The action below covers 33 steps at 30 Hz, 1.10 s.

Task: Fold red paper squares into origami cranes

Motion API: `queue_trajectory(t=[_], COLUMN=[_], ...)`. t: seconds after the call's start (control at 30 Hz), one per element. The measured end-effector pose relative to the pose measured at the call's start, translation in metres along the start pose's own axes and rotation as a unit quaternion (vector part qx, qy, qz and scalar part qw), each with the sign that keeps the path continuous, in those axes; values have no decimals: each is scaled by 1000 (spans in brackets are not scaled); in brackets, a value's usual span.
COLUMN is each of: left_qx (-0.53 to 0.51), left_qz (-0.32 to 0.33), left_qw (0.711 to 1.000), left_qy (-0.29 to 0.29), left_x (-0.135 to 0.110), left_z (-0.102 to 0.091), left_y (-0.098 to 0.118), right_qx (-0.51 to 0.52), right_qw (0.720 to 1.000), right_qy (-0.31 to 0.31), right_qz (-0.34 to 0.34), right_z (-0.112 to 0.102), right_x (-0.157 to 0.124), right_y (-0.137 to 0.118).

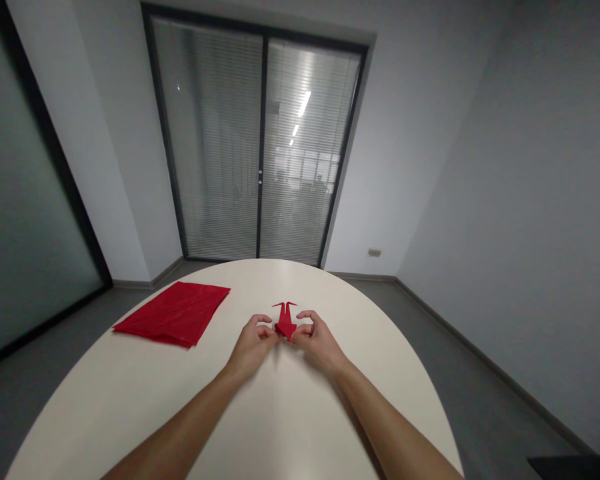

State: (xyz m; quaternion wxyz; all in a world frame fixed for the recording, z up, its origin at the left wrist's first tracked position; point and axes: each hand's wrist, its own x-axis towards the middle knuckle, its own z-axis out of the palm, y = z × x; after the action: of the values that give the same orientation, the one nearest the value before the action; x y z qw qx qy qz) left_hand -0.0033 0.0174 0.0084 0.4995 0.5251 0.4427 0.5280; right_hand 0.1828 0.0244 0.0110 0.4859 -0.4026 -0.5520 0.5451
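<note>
Left hand (257, 339) and right hand (320, 339) are positioned opposite each other at the red folded paper figure (285, 328). Each hand pinches the lower part of the figure from its own side, with the thumb and a bent finger drawn together at the edge. Both index fingers curl above the pinch, apart from the paper. Exact contact points are partly hidden by the fingertips.

The figure is located between the hands, over the middle of the white table (260, 427). Two narrow prongs extend from its body toward the far edge of the table; their tips bend outward, one to each side. The wider body lies nearest the person. Whether the figure touches the tabletop cannot be determined.

Red paper sheets (175, 313) lie flat in a loose stack near the left edge of the table, well apart from the left hand. Beyond the table stands a dark-framed glass partition (230, 147) with horizontal blinds. A wall plate (375, 253) is mounted low on the wall to its right.
</note>
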Motion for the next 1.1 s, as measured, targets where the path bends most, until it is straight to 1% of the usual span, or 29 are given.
queue_trajectory(t=[0.13, 0.27, 0.4, 0.53, 0.67, 0.8, 0.9, 0.97, 1.03, 1.1], left_qx=[18, 17, 15, 31, 38, 40, 64, 129, 198, 258], left_qz=[1, 1, 12, 27, 30, 37, 74, 108, 134, 149], left_qw=[1000, 999, 1000, 999, 999, 998, 995, 984, 969, 953], left_qy=[18, 33, 23, 13, 6, 10, 36, 57, 61, 50], left_x=[-1, 1, 2, 1, 0, 2, 3, 1, -3, -7], left_z=[2, 3, 2, 1, 0, -3, -6, -9, -10, -12], left_y=[2, 0, -1, 1, 1, -8, -17, -21, -23, -23], right_qx=[-4, -35, -51, -32, -22, -24, -42, -72, -114, -176], right_qw=[1000, 999, 998, 998, 998, 999, 998, 993, 981, 961], right_qy=[-1, -17, -22, -11, -12, -11, 17, 58, 107, 157], right_qz=[-11, -27, -38, -60, -57, -44, -49, -76, -113, -140], right_z=[-4, -8, -6, -3, -3, -2, -5, -12, -23, -38], right_x=[3, 5, 3, 3, 1, 2, 6, 10, 13, 15], right_y=[-4, -5, -4, -7, -7, -1, 4, 6, 5, 3])
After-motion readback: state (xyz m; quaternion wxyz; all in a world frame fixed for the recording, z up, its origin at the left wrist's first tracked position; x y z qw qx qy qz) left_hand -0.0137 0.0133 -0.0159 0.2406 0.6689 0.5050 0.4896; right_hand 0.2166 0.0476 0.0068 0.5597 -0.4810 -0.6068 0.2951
